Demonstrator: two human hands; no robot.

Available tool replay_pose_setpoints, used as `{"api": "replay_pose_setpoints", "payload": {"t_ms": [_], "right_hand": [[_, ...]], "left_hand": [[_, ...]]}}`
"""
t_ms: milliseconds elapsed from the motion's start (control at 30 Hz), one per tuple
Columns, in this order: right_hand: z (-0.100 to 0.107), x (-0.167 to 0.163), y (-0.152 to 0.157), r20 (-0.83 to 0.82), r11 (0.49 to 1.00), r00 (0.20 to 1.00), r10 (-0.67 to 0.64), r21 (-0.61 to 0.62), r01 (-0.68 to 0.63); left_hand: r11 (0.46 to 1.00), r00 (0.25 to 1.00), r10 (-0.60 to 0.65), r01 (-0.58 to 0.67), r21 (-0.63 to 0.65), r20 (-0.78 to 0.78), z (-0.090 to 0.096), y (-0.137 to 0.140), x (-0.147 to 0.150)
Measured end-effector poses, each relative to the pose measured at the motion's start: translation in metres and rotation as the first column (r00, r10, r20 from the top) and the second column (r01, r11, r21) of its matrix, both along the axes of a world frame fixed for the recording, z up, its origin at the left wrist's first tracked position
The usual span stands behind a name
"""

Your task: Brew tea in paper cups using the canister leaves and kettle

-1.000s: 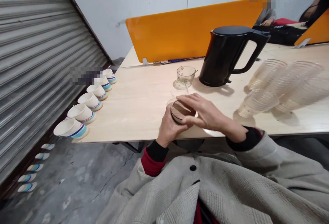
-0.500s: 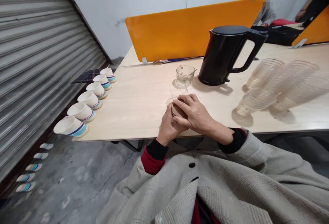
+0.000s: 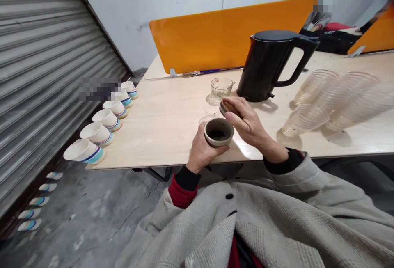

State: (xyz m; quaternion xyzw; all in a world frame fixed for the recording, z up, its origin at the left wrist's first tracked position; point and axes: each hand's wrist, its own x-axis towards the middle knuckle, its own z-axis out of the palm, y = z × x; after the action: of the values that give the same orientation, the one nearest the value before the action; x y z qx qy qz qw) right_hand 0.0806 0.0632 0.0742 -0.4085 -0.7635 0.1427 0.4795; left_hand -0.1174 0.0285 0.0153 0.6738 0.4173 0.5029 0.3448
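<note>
My left hand is closed around a small round jar with a pale rim, held over the table's front edge. Its mouth faces up, and some dark, leaf-like bits lie at the bottom. Just above and to the right, my right hand grips a round brown lid, tilted and apart from the jar. Behind the jar stands a small clear cup, partly hidden. Farther back is a ribbed glass bowl with a thin stick-like thing at its rim.
A black kettle stands behind my right hand. Stacks of clear plastic cups lie to the right. Several paper cups line the left table edge. An orange divider crosses the back; a person sits beyond it.
My right hand has lifted the lid off the jar and moved it up and right, uncovering the inside. My left hand still holds the jar in nearly the same place.
</note>
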Motion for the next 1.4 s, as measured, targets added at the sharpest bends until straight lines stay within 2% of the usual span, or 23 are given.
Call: {"api": "replay_pose_setpoints", "payload": {"t_ms": [100,167,300,400,500,633,767,833,933,1067,1167,1233,1300,1400], "right_hand": [[-0.017,0.023,0.008,0.132,0.987,0.978,-0.16,0.011,0.159],[-0.033,0.034,0.012,0.256,0.976,0.946,-0.2,-0.034,0.216],[-0.064,0.044,0.016,0.486,0.969,0.863,-0.137,-0.115,0.218],[-0.073,0.048,0.018,0.558,0.963,0.822,-0.115,-0.142,0.231],[-0.062,0.057,0.025,0.53,0.947,0.836,-0.141,-0.173,0.27],[-0.023,0.062,0.051,0.341,0.91,0.876,-0.34,-0.115,0.398],[0.008,0.047,0.093,0.251,0.862,0.873,-0.419,-0.192,0.469],[0.013,0.036,0.114,0.231,0.848,0.867,-0.441,-0.21,0.487],[0.013,0.023,0.138,0.161,0.869,0.896,-0.414,-0.222,0.442],[0.012,0.017,0.15,0.105,0.883,0.916,-0.387,-0.244,0.401],[0.016,0.021,0.139,0.017,0.886,0.903,-0.43,-0.183,0.425],[0.023,0.026,0.118,-0.089,0.892,0.889,-0.449,-0.103,0.44],[0.032,0.031,0.085,-0.208,0.893,0.873,-0.44,-0.001,0.45],[0.047,0.039,0.022,-0.346,0.868,0.85,-0.397,0.159,0.47]], "left_hand": [[1.0,1.0,0.009,-0.009,0.021,0.013,-0.001,0.0,0.001],[1.0,1.0,0.017,-0.017,0.022,0.013,-0.002,0.001,0.001],[1.0,1.0,0.016,-0.016,0.011,0.023,-0.003,0.0,0.001],[1.0,0.999,0.004,-0.004,-0.003,0.037,-0.003,0.0,0.001],[1.0,0.999,-0.014,0.014,0.007,0.043,-0.003,0.001,0.001],[1.0,0.999,-0.024,0.023,0.017,0.033,-0.004,0.001,-0.001],[1.0,1.0,-0.016,0.016,0.016,0.024,-0.004,0.002,-0.001],[1.0,1.0,-0.013,0.012,0.015,0.019,-0.005,0.002,-0.001],[1.0,1.0,-0.002,0.002,0.019,0.011,-0.006,0.002,-0.001],[1.0,1.0,0.005,-0.005,0.014,-0.005,-0.007,0.001,-0.001],[1.0,1.0,0.007,-0.007,0.012,0.003,-0.007,0.0,-0.002],[1.0,1.0,-0.003,0.003,0.007,0.007,-0.005,-0.001,-0.003],[1.0,1.0,-0.007,0.007,0.003,0.001,-0.004,-0.002,-0.004],[1.0,1.0,0.001,-0.001,0.003,-0.02,-0.004,-0.003,-0.005]]}}
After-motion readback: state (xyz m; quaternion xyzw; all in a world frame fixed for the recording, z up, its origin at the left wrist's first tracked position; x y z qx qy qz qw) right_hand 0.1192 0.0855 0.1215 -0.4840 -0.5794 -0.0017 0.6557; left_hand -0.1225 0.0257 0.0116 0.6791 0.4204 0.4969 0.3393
